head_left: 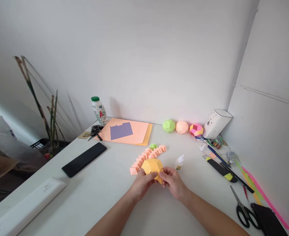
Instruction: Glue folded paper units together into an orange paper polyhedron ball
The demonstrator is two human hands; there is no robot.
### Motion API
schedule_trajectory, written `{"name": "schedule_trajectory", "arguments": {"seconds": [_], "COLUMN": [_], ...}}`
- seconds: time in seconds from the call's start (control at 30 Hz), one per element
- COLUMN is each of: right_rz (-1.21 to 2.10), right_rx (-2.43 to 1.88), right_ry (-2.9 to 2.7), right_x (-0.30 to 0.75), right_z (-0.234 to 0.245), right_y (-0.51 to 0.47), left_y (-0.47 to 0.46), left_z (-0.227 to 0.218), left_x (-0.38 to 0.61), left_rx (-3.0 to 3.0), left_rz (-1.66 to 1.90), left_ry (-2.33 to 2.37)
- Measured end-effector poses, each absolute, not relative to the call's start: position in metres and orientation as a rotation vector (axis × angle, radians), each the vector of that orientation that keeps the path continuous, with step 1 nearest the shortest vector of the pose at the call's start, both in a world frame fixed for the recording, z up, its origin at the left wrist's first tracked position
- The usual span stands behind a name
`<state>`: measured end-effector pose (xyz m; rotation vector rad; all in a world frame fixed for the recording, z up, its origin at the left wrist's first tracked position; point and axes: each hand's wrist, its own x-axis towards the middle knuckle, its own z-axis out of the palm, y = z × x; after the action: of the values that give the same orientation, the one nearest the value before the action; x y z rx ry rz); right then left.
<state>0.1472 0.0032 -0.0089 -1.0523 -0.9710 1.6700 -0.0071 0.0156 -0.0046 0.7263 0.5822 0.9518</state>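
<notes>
Both my hands hold a yellow folded-paper ball (152, 165), partly built, above the middle of the white table. My left hand (144, 184) grips its lower left, the thumb lying across the front. With thumb and fingers, my right hand (172, 181) pinches a flap on its lower right side. Directly behind the ball, several small peach folded-paper pieces (139, 160) stand in two slanting rows, with a green folded piece (153, 146) at their far end. A small white-capped glue bottle (179, 162) stands just beyond my right hand. My fingertips beneath the ball are partly hidden.
Three finished paper balls (168, 126) line the wall. Peach sheets (125, 134) lie at the back, beside a drink bottle (99, 111). A black slab (84, 159) and a long white device (31, 206) lie left. Right are a cutter (219, 168), scissors (245, 209) and a phone (269, 219).
</notes>
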Motion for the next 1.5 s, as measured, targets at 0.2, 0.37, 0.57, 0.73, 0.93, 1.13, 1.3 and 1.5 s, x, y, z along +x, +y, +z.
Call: {"name": "schedule_trajectory", "arguments": {"seconds": [0.2, 0.37, 0.57, 0.73, 0.93, 1.13, 1.3, 1.5], "right_rz": [1.634, 1.599, 1.527, 1.477, 1.125, 0.398, 0.656, 0.839], "right_rx": [-0.989, -1.019, -1.093, -1.181, -1.6, -2.211, -2.017, -1.775], "right_ry": [-0.959, -1.018, -1.068, -1.149, -1.922, -2.029, -1.914, -1.891], "right_x": [0.144, 0.145, 0.146, 0.147, 0.19, 0.244, 0.264, 0.247], "right_z": [-0.004, 0.0, -0.008, -0.006, 0.027, 0.046, 0.033, 0.007], "right_y": [0.001, 0.0, 0.0, 0.003, 0.012, 0.026, 0.046, 0.06], "left_y": [0.013, 0.012, 0.011, 0.013, 0.018, 0.014, 0.013, 0.016], "left_z": [-0.003, 0.001, 0.0, -0.005, -0.004, -0.002, -0.001, -0.003], "left_x": [-0.004, -0.005, -0.004, -0.004, -0.011, -0.011, -0.011, -0.01], "left_rx": [0.783, 0.806, 0.794, 0.737, 0.657, 0.653, 0.658, 0.572], "left_rz": [0.917, 0.896, 0.91, 0.943, 1.014, 0.986, 0.971, 0.986], "left_ry": [0.553, 0.548, 0.546, 0.567, 0.638, 0.596, 0.529, 0.538]}}
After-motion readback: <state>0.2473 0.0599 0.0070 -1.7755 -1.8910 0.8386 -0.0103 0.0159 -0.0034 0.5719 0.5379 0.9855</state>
